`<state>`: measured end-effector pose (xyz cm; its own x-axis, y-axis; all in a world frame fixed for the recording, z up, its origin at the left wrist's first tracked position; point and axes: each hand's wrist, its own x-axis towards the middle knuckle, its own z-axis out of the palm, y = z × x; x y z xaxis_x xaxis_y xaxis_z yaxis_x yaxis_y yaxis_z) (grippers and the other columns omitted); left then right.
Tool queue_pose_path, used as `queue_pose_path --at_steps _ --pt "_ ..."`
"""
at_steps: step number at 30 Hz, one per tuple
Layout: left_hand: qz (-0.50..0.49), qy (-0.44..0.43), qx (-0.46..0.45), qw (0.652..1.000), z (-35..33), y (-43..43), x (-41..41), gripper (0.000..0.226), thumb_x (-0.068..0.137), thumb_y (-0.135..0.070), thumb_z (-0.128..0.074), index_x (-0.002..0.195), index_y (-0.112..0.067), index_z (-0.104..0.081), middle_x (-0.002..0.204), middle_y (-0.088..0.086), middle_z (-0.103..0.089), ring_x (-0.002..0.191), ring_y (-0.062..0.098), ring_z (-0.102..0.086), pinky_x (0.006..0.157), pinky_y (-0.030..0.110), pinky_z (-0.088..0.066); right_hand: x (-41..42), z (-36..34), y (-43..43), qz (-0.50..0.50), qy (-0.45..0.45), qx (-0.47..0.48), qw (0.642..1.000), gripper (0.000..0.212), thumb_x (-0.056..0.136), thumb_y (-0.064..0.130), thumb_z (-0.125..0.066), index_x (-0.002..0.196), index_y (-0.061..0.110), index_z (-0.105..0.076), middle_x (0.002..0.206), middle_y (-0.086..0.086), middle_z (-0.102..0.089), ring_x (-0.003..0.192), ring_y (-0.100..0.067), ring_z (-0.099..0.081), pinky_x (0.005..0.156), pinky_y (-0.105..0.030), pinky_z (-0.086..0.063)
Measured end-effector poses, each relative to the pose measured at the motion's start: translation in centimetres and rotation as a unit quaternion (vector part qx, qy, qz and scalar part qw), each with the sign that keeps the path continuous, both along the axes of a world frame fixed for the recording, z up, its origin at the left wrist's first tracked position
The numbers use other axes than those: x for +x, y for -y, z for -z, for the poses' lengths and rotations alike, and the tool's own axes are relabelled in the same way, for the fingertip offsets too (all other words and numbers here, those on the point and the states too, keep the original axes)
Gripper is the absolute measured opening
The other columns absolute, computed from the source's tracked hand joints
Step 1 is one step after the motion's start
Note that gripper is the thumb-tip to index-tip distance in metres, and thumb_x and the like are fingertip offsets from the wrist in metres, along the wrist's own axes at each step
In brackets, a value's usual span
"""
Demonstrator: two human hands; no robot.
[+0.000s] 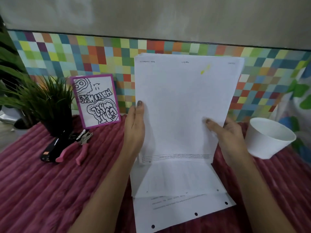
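Now you hold 1 paper stack [185, 98] upright over the punched sheets [176, 207] on the surface [50, 190]. Your left hand [135, 126] grips its left edge, your right hand [227, 132] its right edge. The upside-down print is unreadable.

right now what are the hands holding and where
A stack of paper, stood upright: the left hand grips its left edge, the right hand its right edge.
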<state>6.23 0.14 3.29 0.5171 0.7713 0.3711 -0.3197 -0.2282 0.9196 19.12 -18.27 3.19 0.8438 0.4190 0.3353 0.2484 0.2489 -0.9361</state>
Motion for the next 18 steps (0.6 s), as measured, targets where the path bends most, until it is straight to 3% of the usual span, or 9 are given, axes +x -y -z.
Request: queue_pose_path --at_steps 3,7,9,11,13,14,15,17,18 --pt "-0.01 0.017 0.038 0.999 0.2 0.5 0.3 0.028 0.089 -0.032 -0.065 0.115 -0.022 -0.06 0.11 -0.014 -0.067 0.104 -0.003 -0.062 0.093 0.022 -0.049 -0.2 0.1 0.0 0.027 0.01 -0.001 1.0 0.022 0.089 0.002 -0.062 0.109 0.01 -0.068 0.107 -0.003 -0.074 0.101 -0.023 -0.069 0.092 -0.039 -0.054" --pt "-0.022 0.04 0.048 0.998 -0.2 0.7 0.4 0.038 0.08 -0.035 -0.074 0.113 -0.032 -0.055 0.113 -0.017 -0.065 0.106 -0.004 -0.061 0.094 0.019 -0.047 -0.2 -0.6 0.7 0.018 0.009 0.051 0.999 0.023 0.088 -0.004 -0.059 0.098 0.015 -0.068 0.094 0.006 -0.075 0.09 -0.013 -0.07 0.077 -0.023 -0.054" --pt "-0.006 0.0 0.05 0.999 0.3 0.5 0.7 0.042 0.082 -0.038 -0.072 0.118 -0.03 -0.053 0.115 -0.021 -0.062 0.109 -0.009 -0.057 0.097 0.015 -0.044 0.0 -0.2 0.7 0.011 0.008 0.006 1.0 0.02 0.086 -0.004 -0.062 0.101 0.009 -0.067 0.092 0.004 -0.074 0.087 -0.013 -0.07 0.075 -0.026 -0.053" --pt "0.013 -0.07 0.057 0.996 1.2 -0.1 1.1 0.048 0.082 -0.039 -0.072 0.124 -0.021 -0.055 0.117 -0.014 -0.064 0.111 0.0 -0.059 0.101 0.027 -0.046 -0.1 0.5 0.1 0.044 0.025 -0.042 0.998 0.02 0.086 0.0 -0.066 0.106 0.004 -0.065 0.091 0.003 -0.072 0.083 -0.01 -0.069 0.077 -0.029 -0.051" --pt "0.031 -0.175 0.077 0.981 2.1 -1.0 0.9 0.049 0.081 -0.041 -0.071 0.12 -0.015 -0.057 0.111 -0.008 -0.066 0.107 0.011 -0.062 0.095 0.034 -0.05 -0.3 0.9 -0.4 0.102 0.048 -0.05 0.992 0.018 0.087 0.005 -0.067 0.104 0.013 -0.065 0.093 0.007 -0.071 0.083 -0.005 -0.068 0.077 -0.026 -0.051" --pt "0.021 -0.258 0.108 0.96 2.4 -1.4 0.5 0.051 0.08 -0.046 -0.07 0.116 -0.013 -0.056 0.107 -0.005 -0.065 0.105 0.016 -0.06 0.089 0.034 -0.051 -0.5 0.9 -0.5 0.132 0.061 -0.043 0.988 0.019 0.088 0.006 -0.067 0.102 0.018 -0.064 0.094 0.009 -0.07 0.085 -0.002 -0.067 0.077 -0.022 -0.052" --pt "-0.013 -0.365 0.158 0.918 2.9 -1.8 0.0 0.06 0.077 -0.054 -0.069 0.116 -0.011 -0.052 0.11 0.0 -0.061 0.107 0.021 -0.057 0.087 0.034 -0.049 -0.7 0.7 -0.5 0.162 0.072 -0.03 0.984 0.02 0.088 0.005 -0.066 0.102 0.019 -0.064 0.095 0.011 -0.068 0.084 0.003 -0.066 0.076 -0.017 -0.051" --pt "-0.081 -0.559 0.227 0.793 3.7 -2.3 -1.2 0.096 0.067 -0.067 -0.069 0.133 -0.006 -0.036 0.133 0.013 -0.046 0.124 0.032 -0.043 0.1 0.042 -0.039 -0.4 0.1 -0.1 0.215 0.084 0.006 0.973 0.022 0.089 0.001 -0.063 0.109 0.011 -0.062 0.096 0.009 -0.066 0.081 0.009 -0.064 0.075 -0.011 -0.049" --pt "-0.089 -0.601 0.217 0.764 3.6 -2.3 -1.7 0.109 0.064 -0.066 -0.072 0.139 -0.002 -0.027 0.14 0.018 -0.037 0.13 0.036 -0.037 0.104 0.044 -0.035 -0.2 -0.1 0.3 0.242 0.089 0.016 0.966 0.024 0.089 0.0 -0.061 0.113 0.006 -0.061 0.1 0.005 -0.066 0.084 0.006 -0.064 0.078 -0.011 -0.05"
